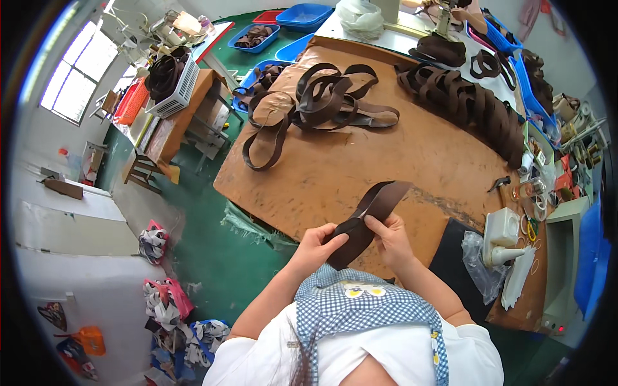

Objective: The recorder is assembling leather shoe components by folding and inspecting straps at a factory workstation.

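A dark brown strap [385,200], wide and flat, is held in front of my body over the table's near edge. My left hand [320,245] pinches it on the left side, thumb on top. On the right side my right hand [390,238] grips the same strap between thumb and fingers. One end of the strap points up and away over the brown table [309,186]; its lower part folds down toward my checked apron. Farther off on the table lies a loose tangle of brown straps [322,103], looped over one another.
A long row of folded brown straps [467,106] lies along the table's far right. Near the right edge are a glue-bottle-like white container [502,233], a clear plastic bag [481,264], a hammer [499,184] and yellow-handled scissors [532,229]. Blue baskets [304,15] stand beyond the table.
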A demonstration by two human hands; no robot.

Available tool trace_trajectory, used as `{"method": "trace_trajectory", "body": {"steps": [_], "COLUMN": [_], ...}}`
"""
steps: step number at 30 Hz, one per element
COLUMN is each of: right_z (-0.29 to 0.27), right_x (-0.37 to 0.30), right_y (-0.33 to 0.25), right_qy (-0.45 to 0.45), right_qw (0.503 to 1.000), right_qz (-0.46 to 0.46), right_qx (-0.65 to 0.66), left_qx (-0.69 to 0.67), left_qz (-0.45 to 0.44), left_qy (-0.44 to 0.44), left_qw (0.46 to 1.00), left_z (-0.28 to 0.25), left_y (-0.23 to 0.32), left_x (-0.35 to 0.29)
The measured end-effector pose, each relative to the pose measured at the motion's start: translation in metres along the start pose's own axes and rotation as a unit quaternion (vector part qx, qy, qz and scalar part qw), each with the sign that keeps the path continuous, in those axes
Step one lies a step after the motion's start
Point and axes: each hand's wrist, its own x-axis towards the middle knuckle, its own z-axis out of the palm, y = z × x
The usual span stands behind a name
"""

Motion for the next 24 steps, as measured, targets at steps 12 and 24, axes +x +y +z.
{"method": "trace_trajectory", "body": {"steps": [12,24], "right_z": [0.066,0.075], "right_x": [0.030,0.022], "right_y": [0.024,0.049], "right_qy": [0.069,0.125], "right_qw": [0.954,0.980], "right_qz": [-0.118,-0.002], "right_qx": [-0.268,-0.157], "left_qx": [0.238,0.541], "left_qz": [0.354,0.508], "left_qy": [0.207,0.135], "left_qw": [0.880,0.657], "left_z": [-0.040,-0.072], "left_y": [0.020,0.011], "left_x": [-0.007,-0.023]}}
